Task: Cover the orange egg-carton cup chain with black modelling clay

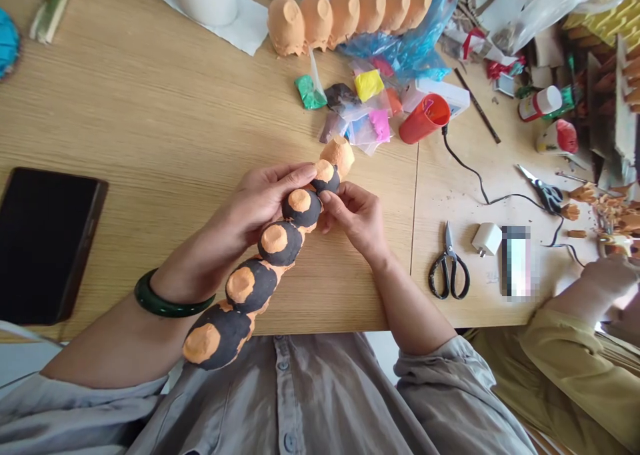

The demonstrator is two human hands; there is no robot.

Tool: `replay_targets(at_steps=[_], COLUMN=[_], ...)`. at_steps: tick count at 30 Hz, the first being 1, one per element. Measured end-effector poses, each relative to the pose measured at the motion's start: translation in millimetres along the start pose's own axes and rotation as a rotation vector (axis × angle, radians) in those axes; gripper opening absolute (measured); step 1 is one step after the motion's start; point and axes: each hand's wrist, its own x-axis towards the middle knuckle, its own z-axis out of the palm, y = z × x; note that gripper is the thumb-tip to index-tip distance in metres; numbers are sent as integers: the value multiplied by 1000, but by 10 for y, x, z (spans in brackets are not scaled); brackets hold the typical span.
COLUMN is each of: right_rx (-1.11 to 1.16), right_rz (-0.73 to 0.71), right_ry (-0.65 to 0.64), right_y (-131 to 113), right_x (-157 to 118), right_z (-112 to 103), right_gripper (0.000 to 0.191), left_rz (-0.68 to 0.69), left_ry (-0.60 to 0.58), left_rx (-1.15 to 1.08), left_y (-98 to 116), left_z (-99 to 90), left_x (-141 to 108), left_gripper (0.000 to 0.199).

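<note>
Two hands [261, 196] [361, 221] hold strip [275, 239]: five bumps [263, 289] black-coated.

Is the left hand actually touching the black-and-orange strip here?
Touching: the head view shows the left hand holding the strip, its thumb against a bump near the far end.

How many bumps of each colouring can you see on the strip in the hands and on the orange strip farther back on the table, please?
Held strip, bumps partly covered in black: 5
Held strip, bare orange bump: 1
Far strip, bare orange bumps: 6
Total visible bumps: 12
</note>
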Motion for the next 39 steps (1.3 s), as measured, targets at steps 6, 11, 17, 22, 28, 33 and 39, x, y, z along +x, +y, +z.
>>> replay_targets(at_steps=[6,11,17,22,28,33,39], right_rx=[-225,-8,160,192,254,242,-130], right_rz=[-120,-43,-70,-115,-112,-120,-337], right_ry=[152,38,3,20,25,80,366], right_y=[92,59,61,93,65,52,118], right_x=[37,15,25,24,6,-24,-132], right_z=[3,14,-7,4,37,64,69], right_gripper=[69,65,59,50,48,48,40], left_rz=[118,-12,-287,-459,-384,-268,-261], left_ry=[46,44,62,-35,3,-2,-103], left_rx=[-30,-71,-247,-496,-379,-226,-259], left_y=[-154,8,177,233,216,128,108], left_z=[-26,75,-1,-27,59,13,-18], left_x=[117,-20,17,35,0,44,73], left_gripper=[32,29,33,27,29,36,53])
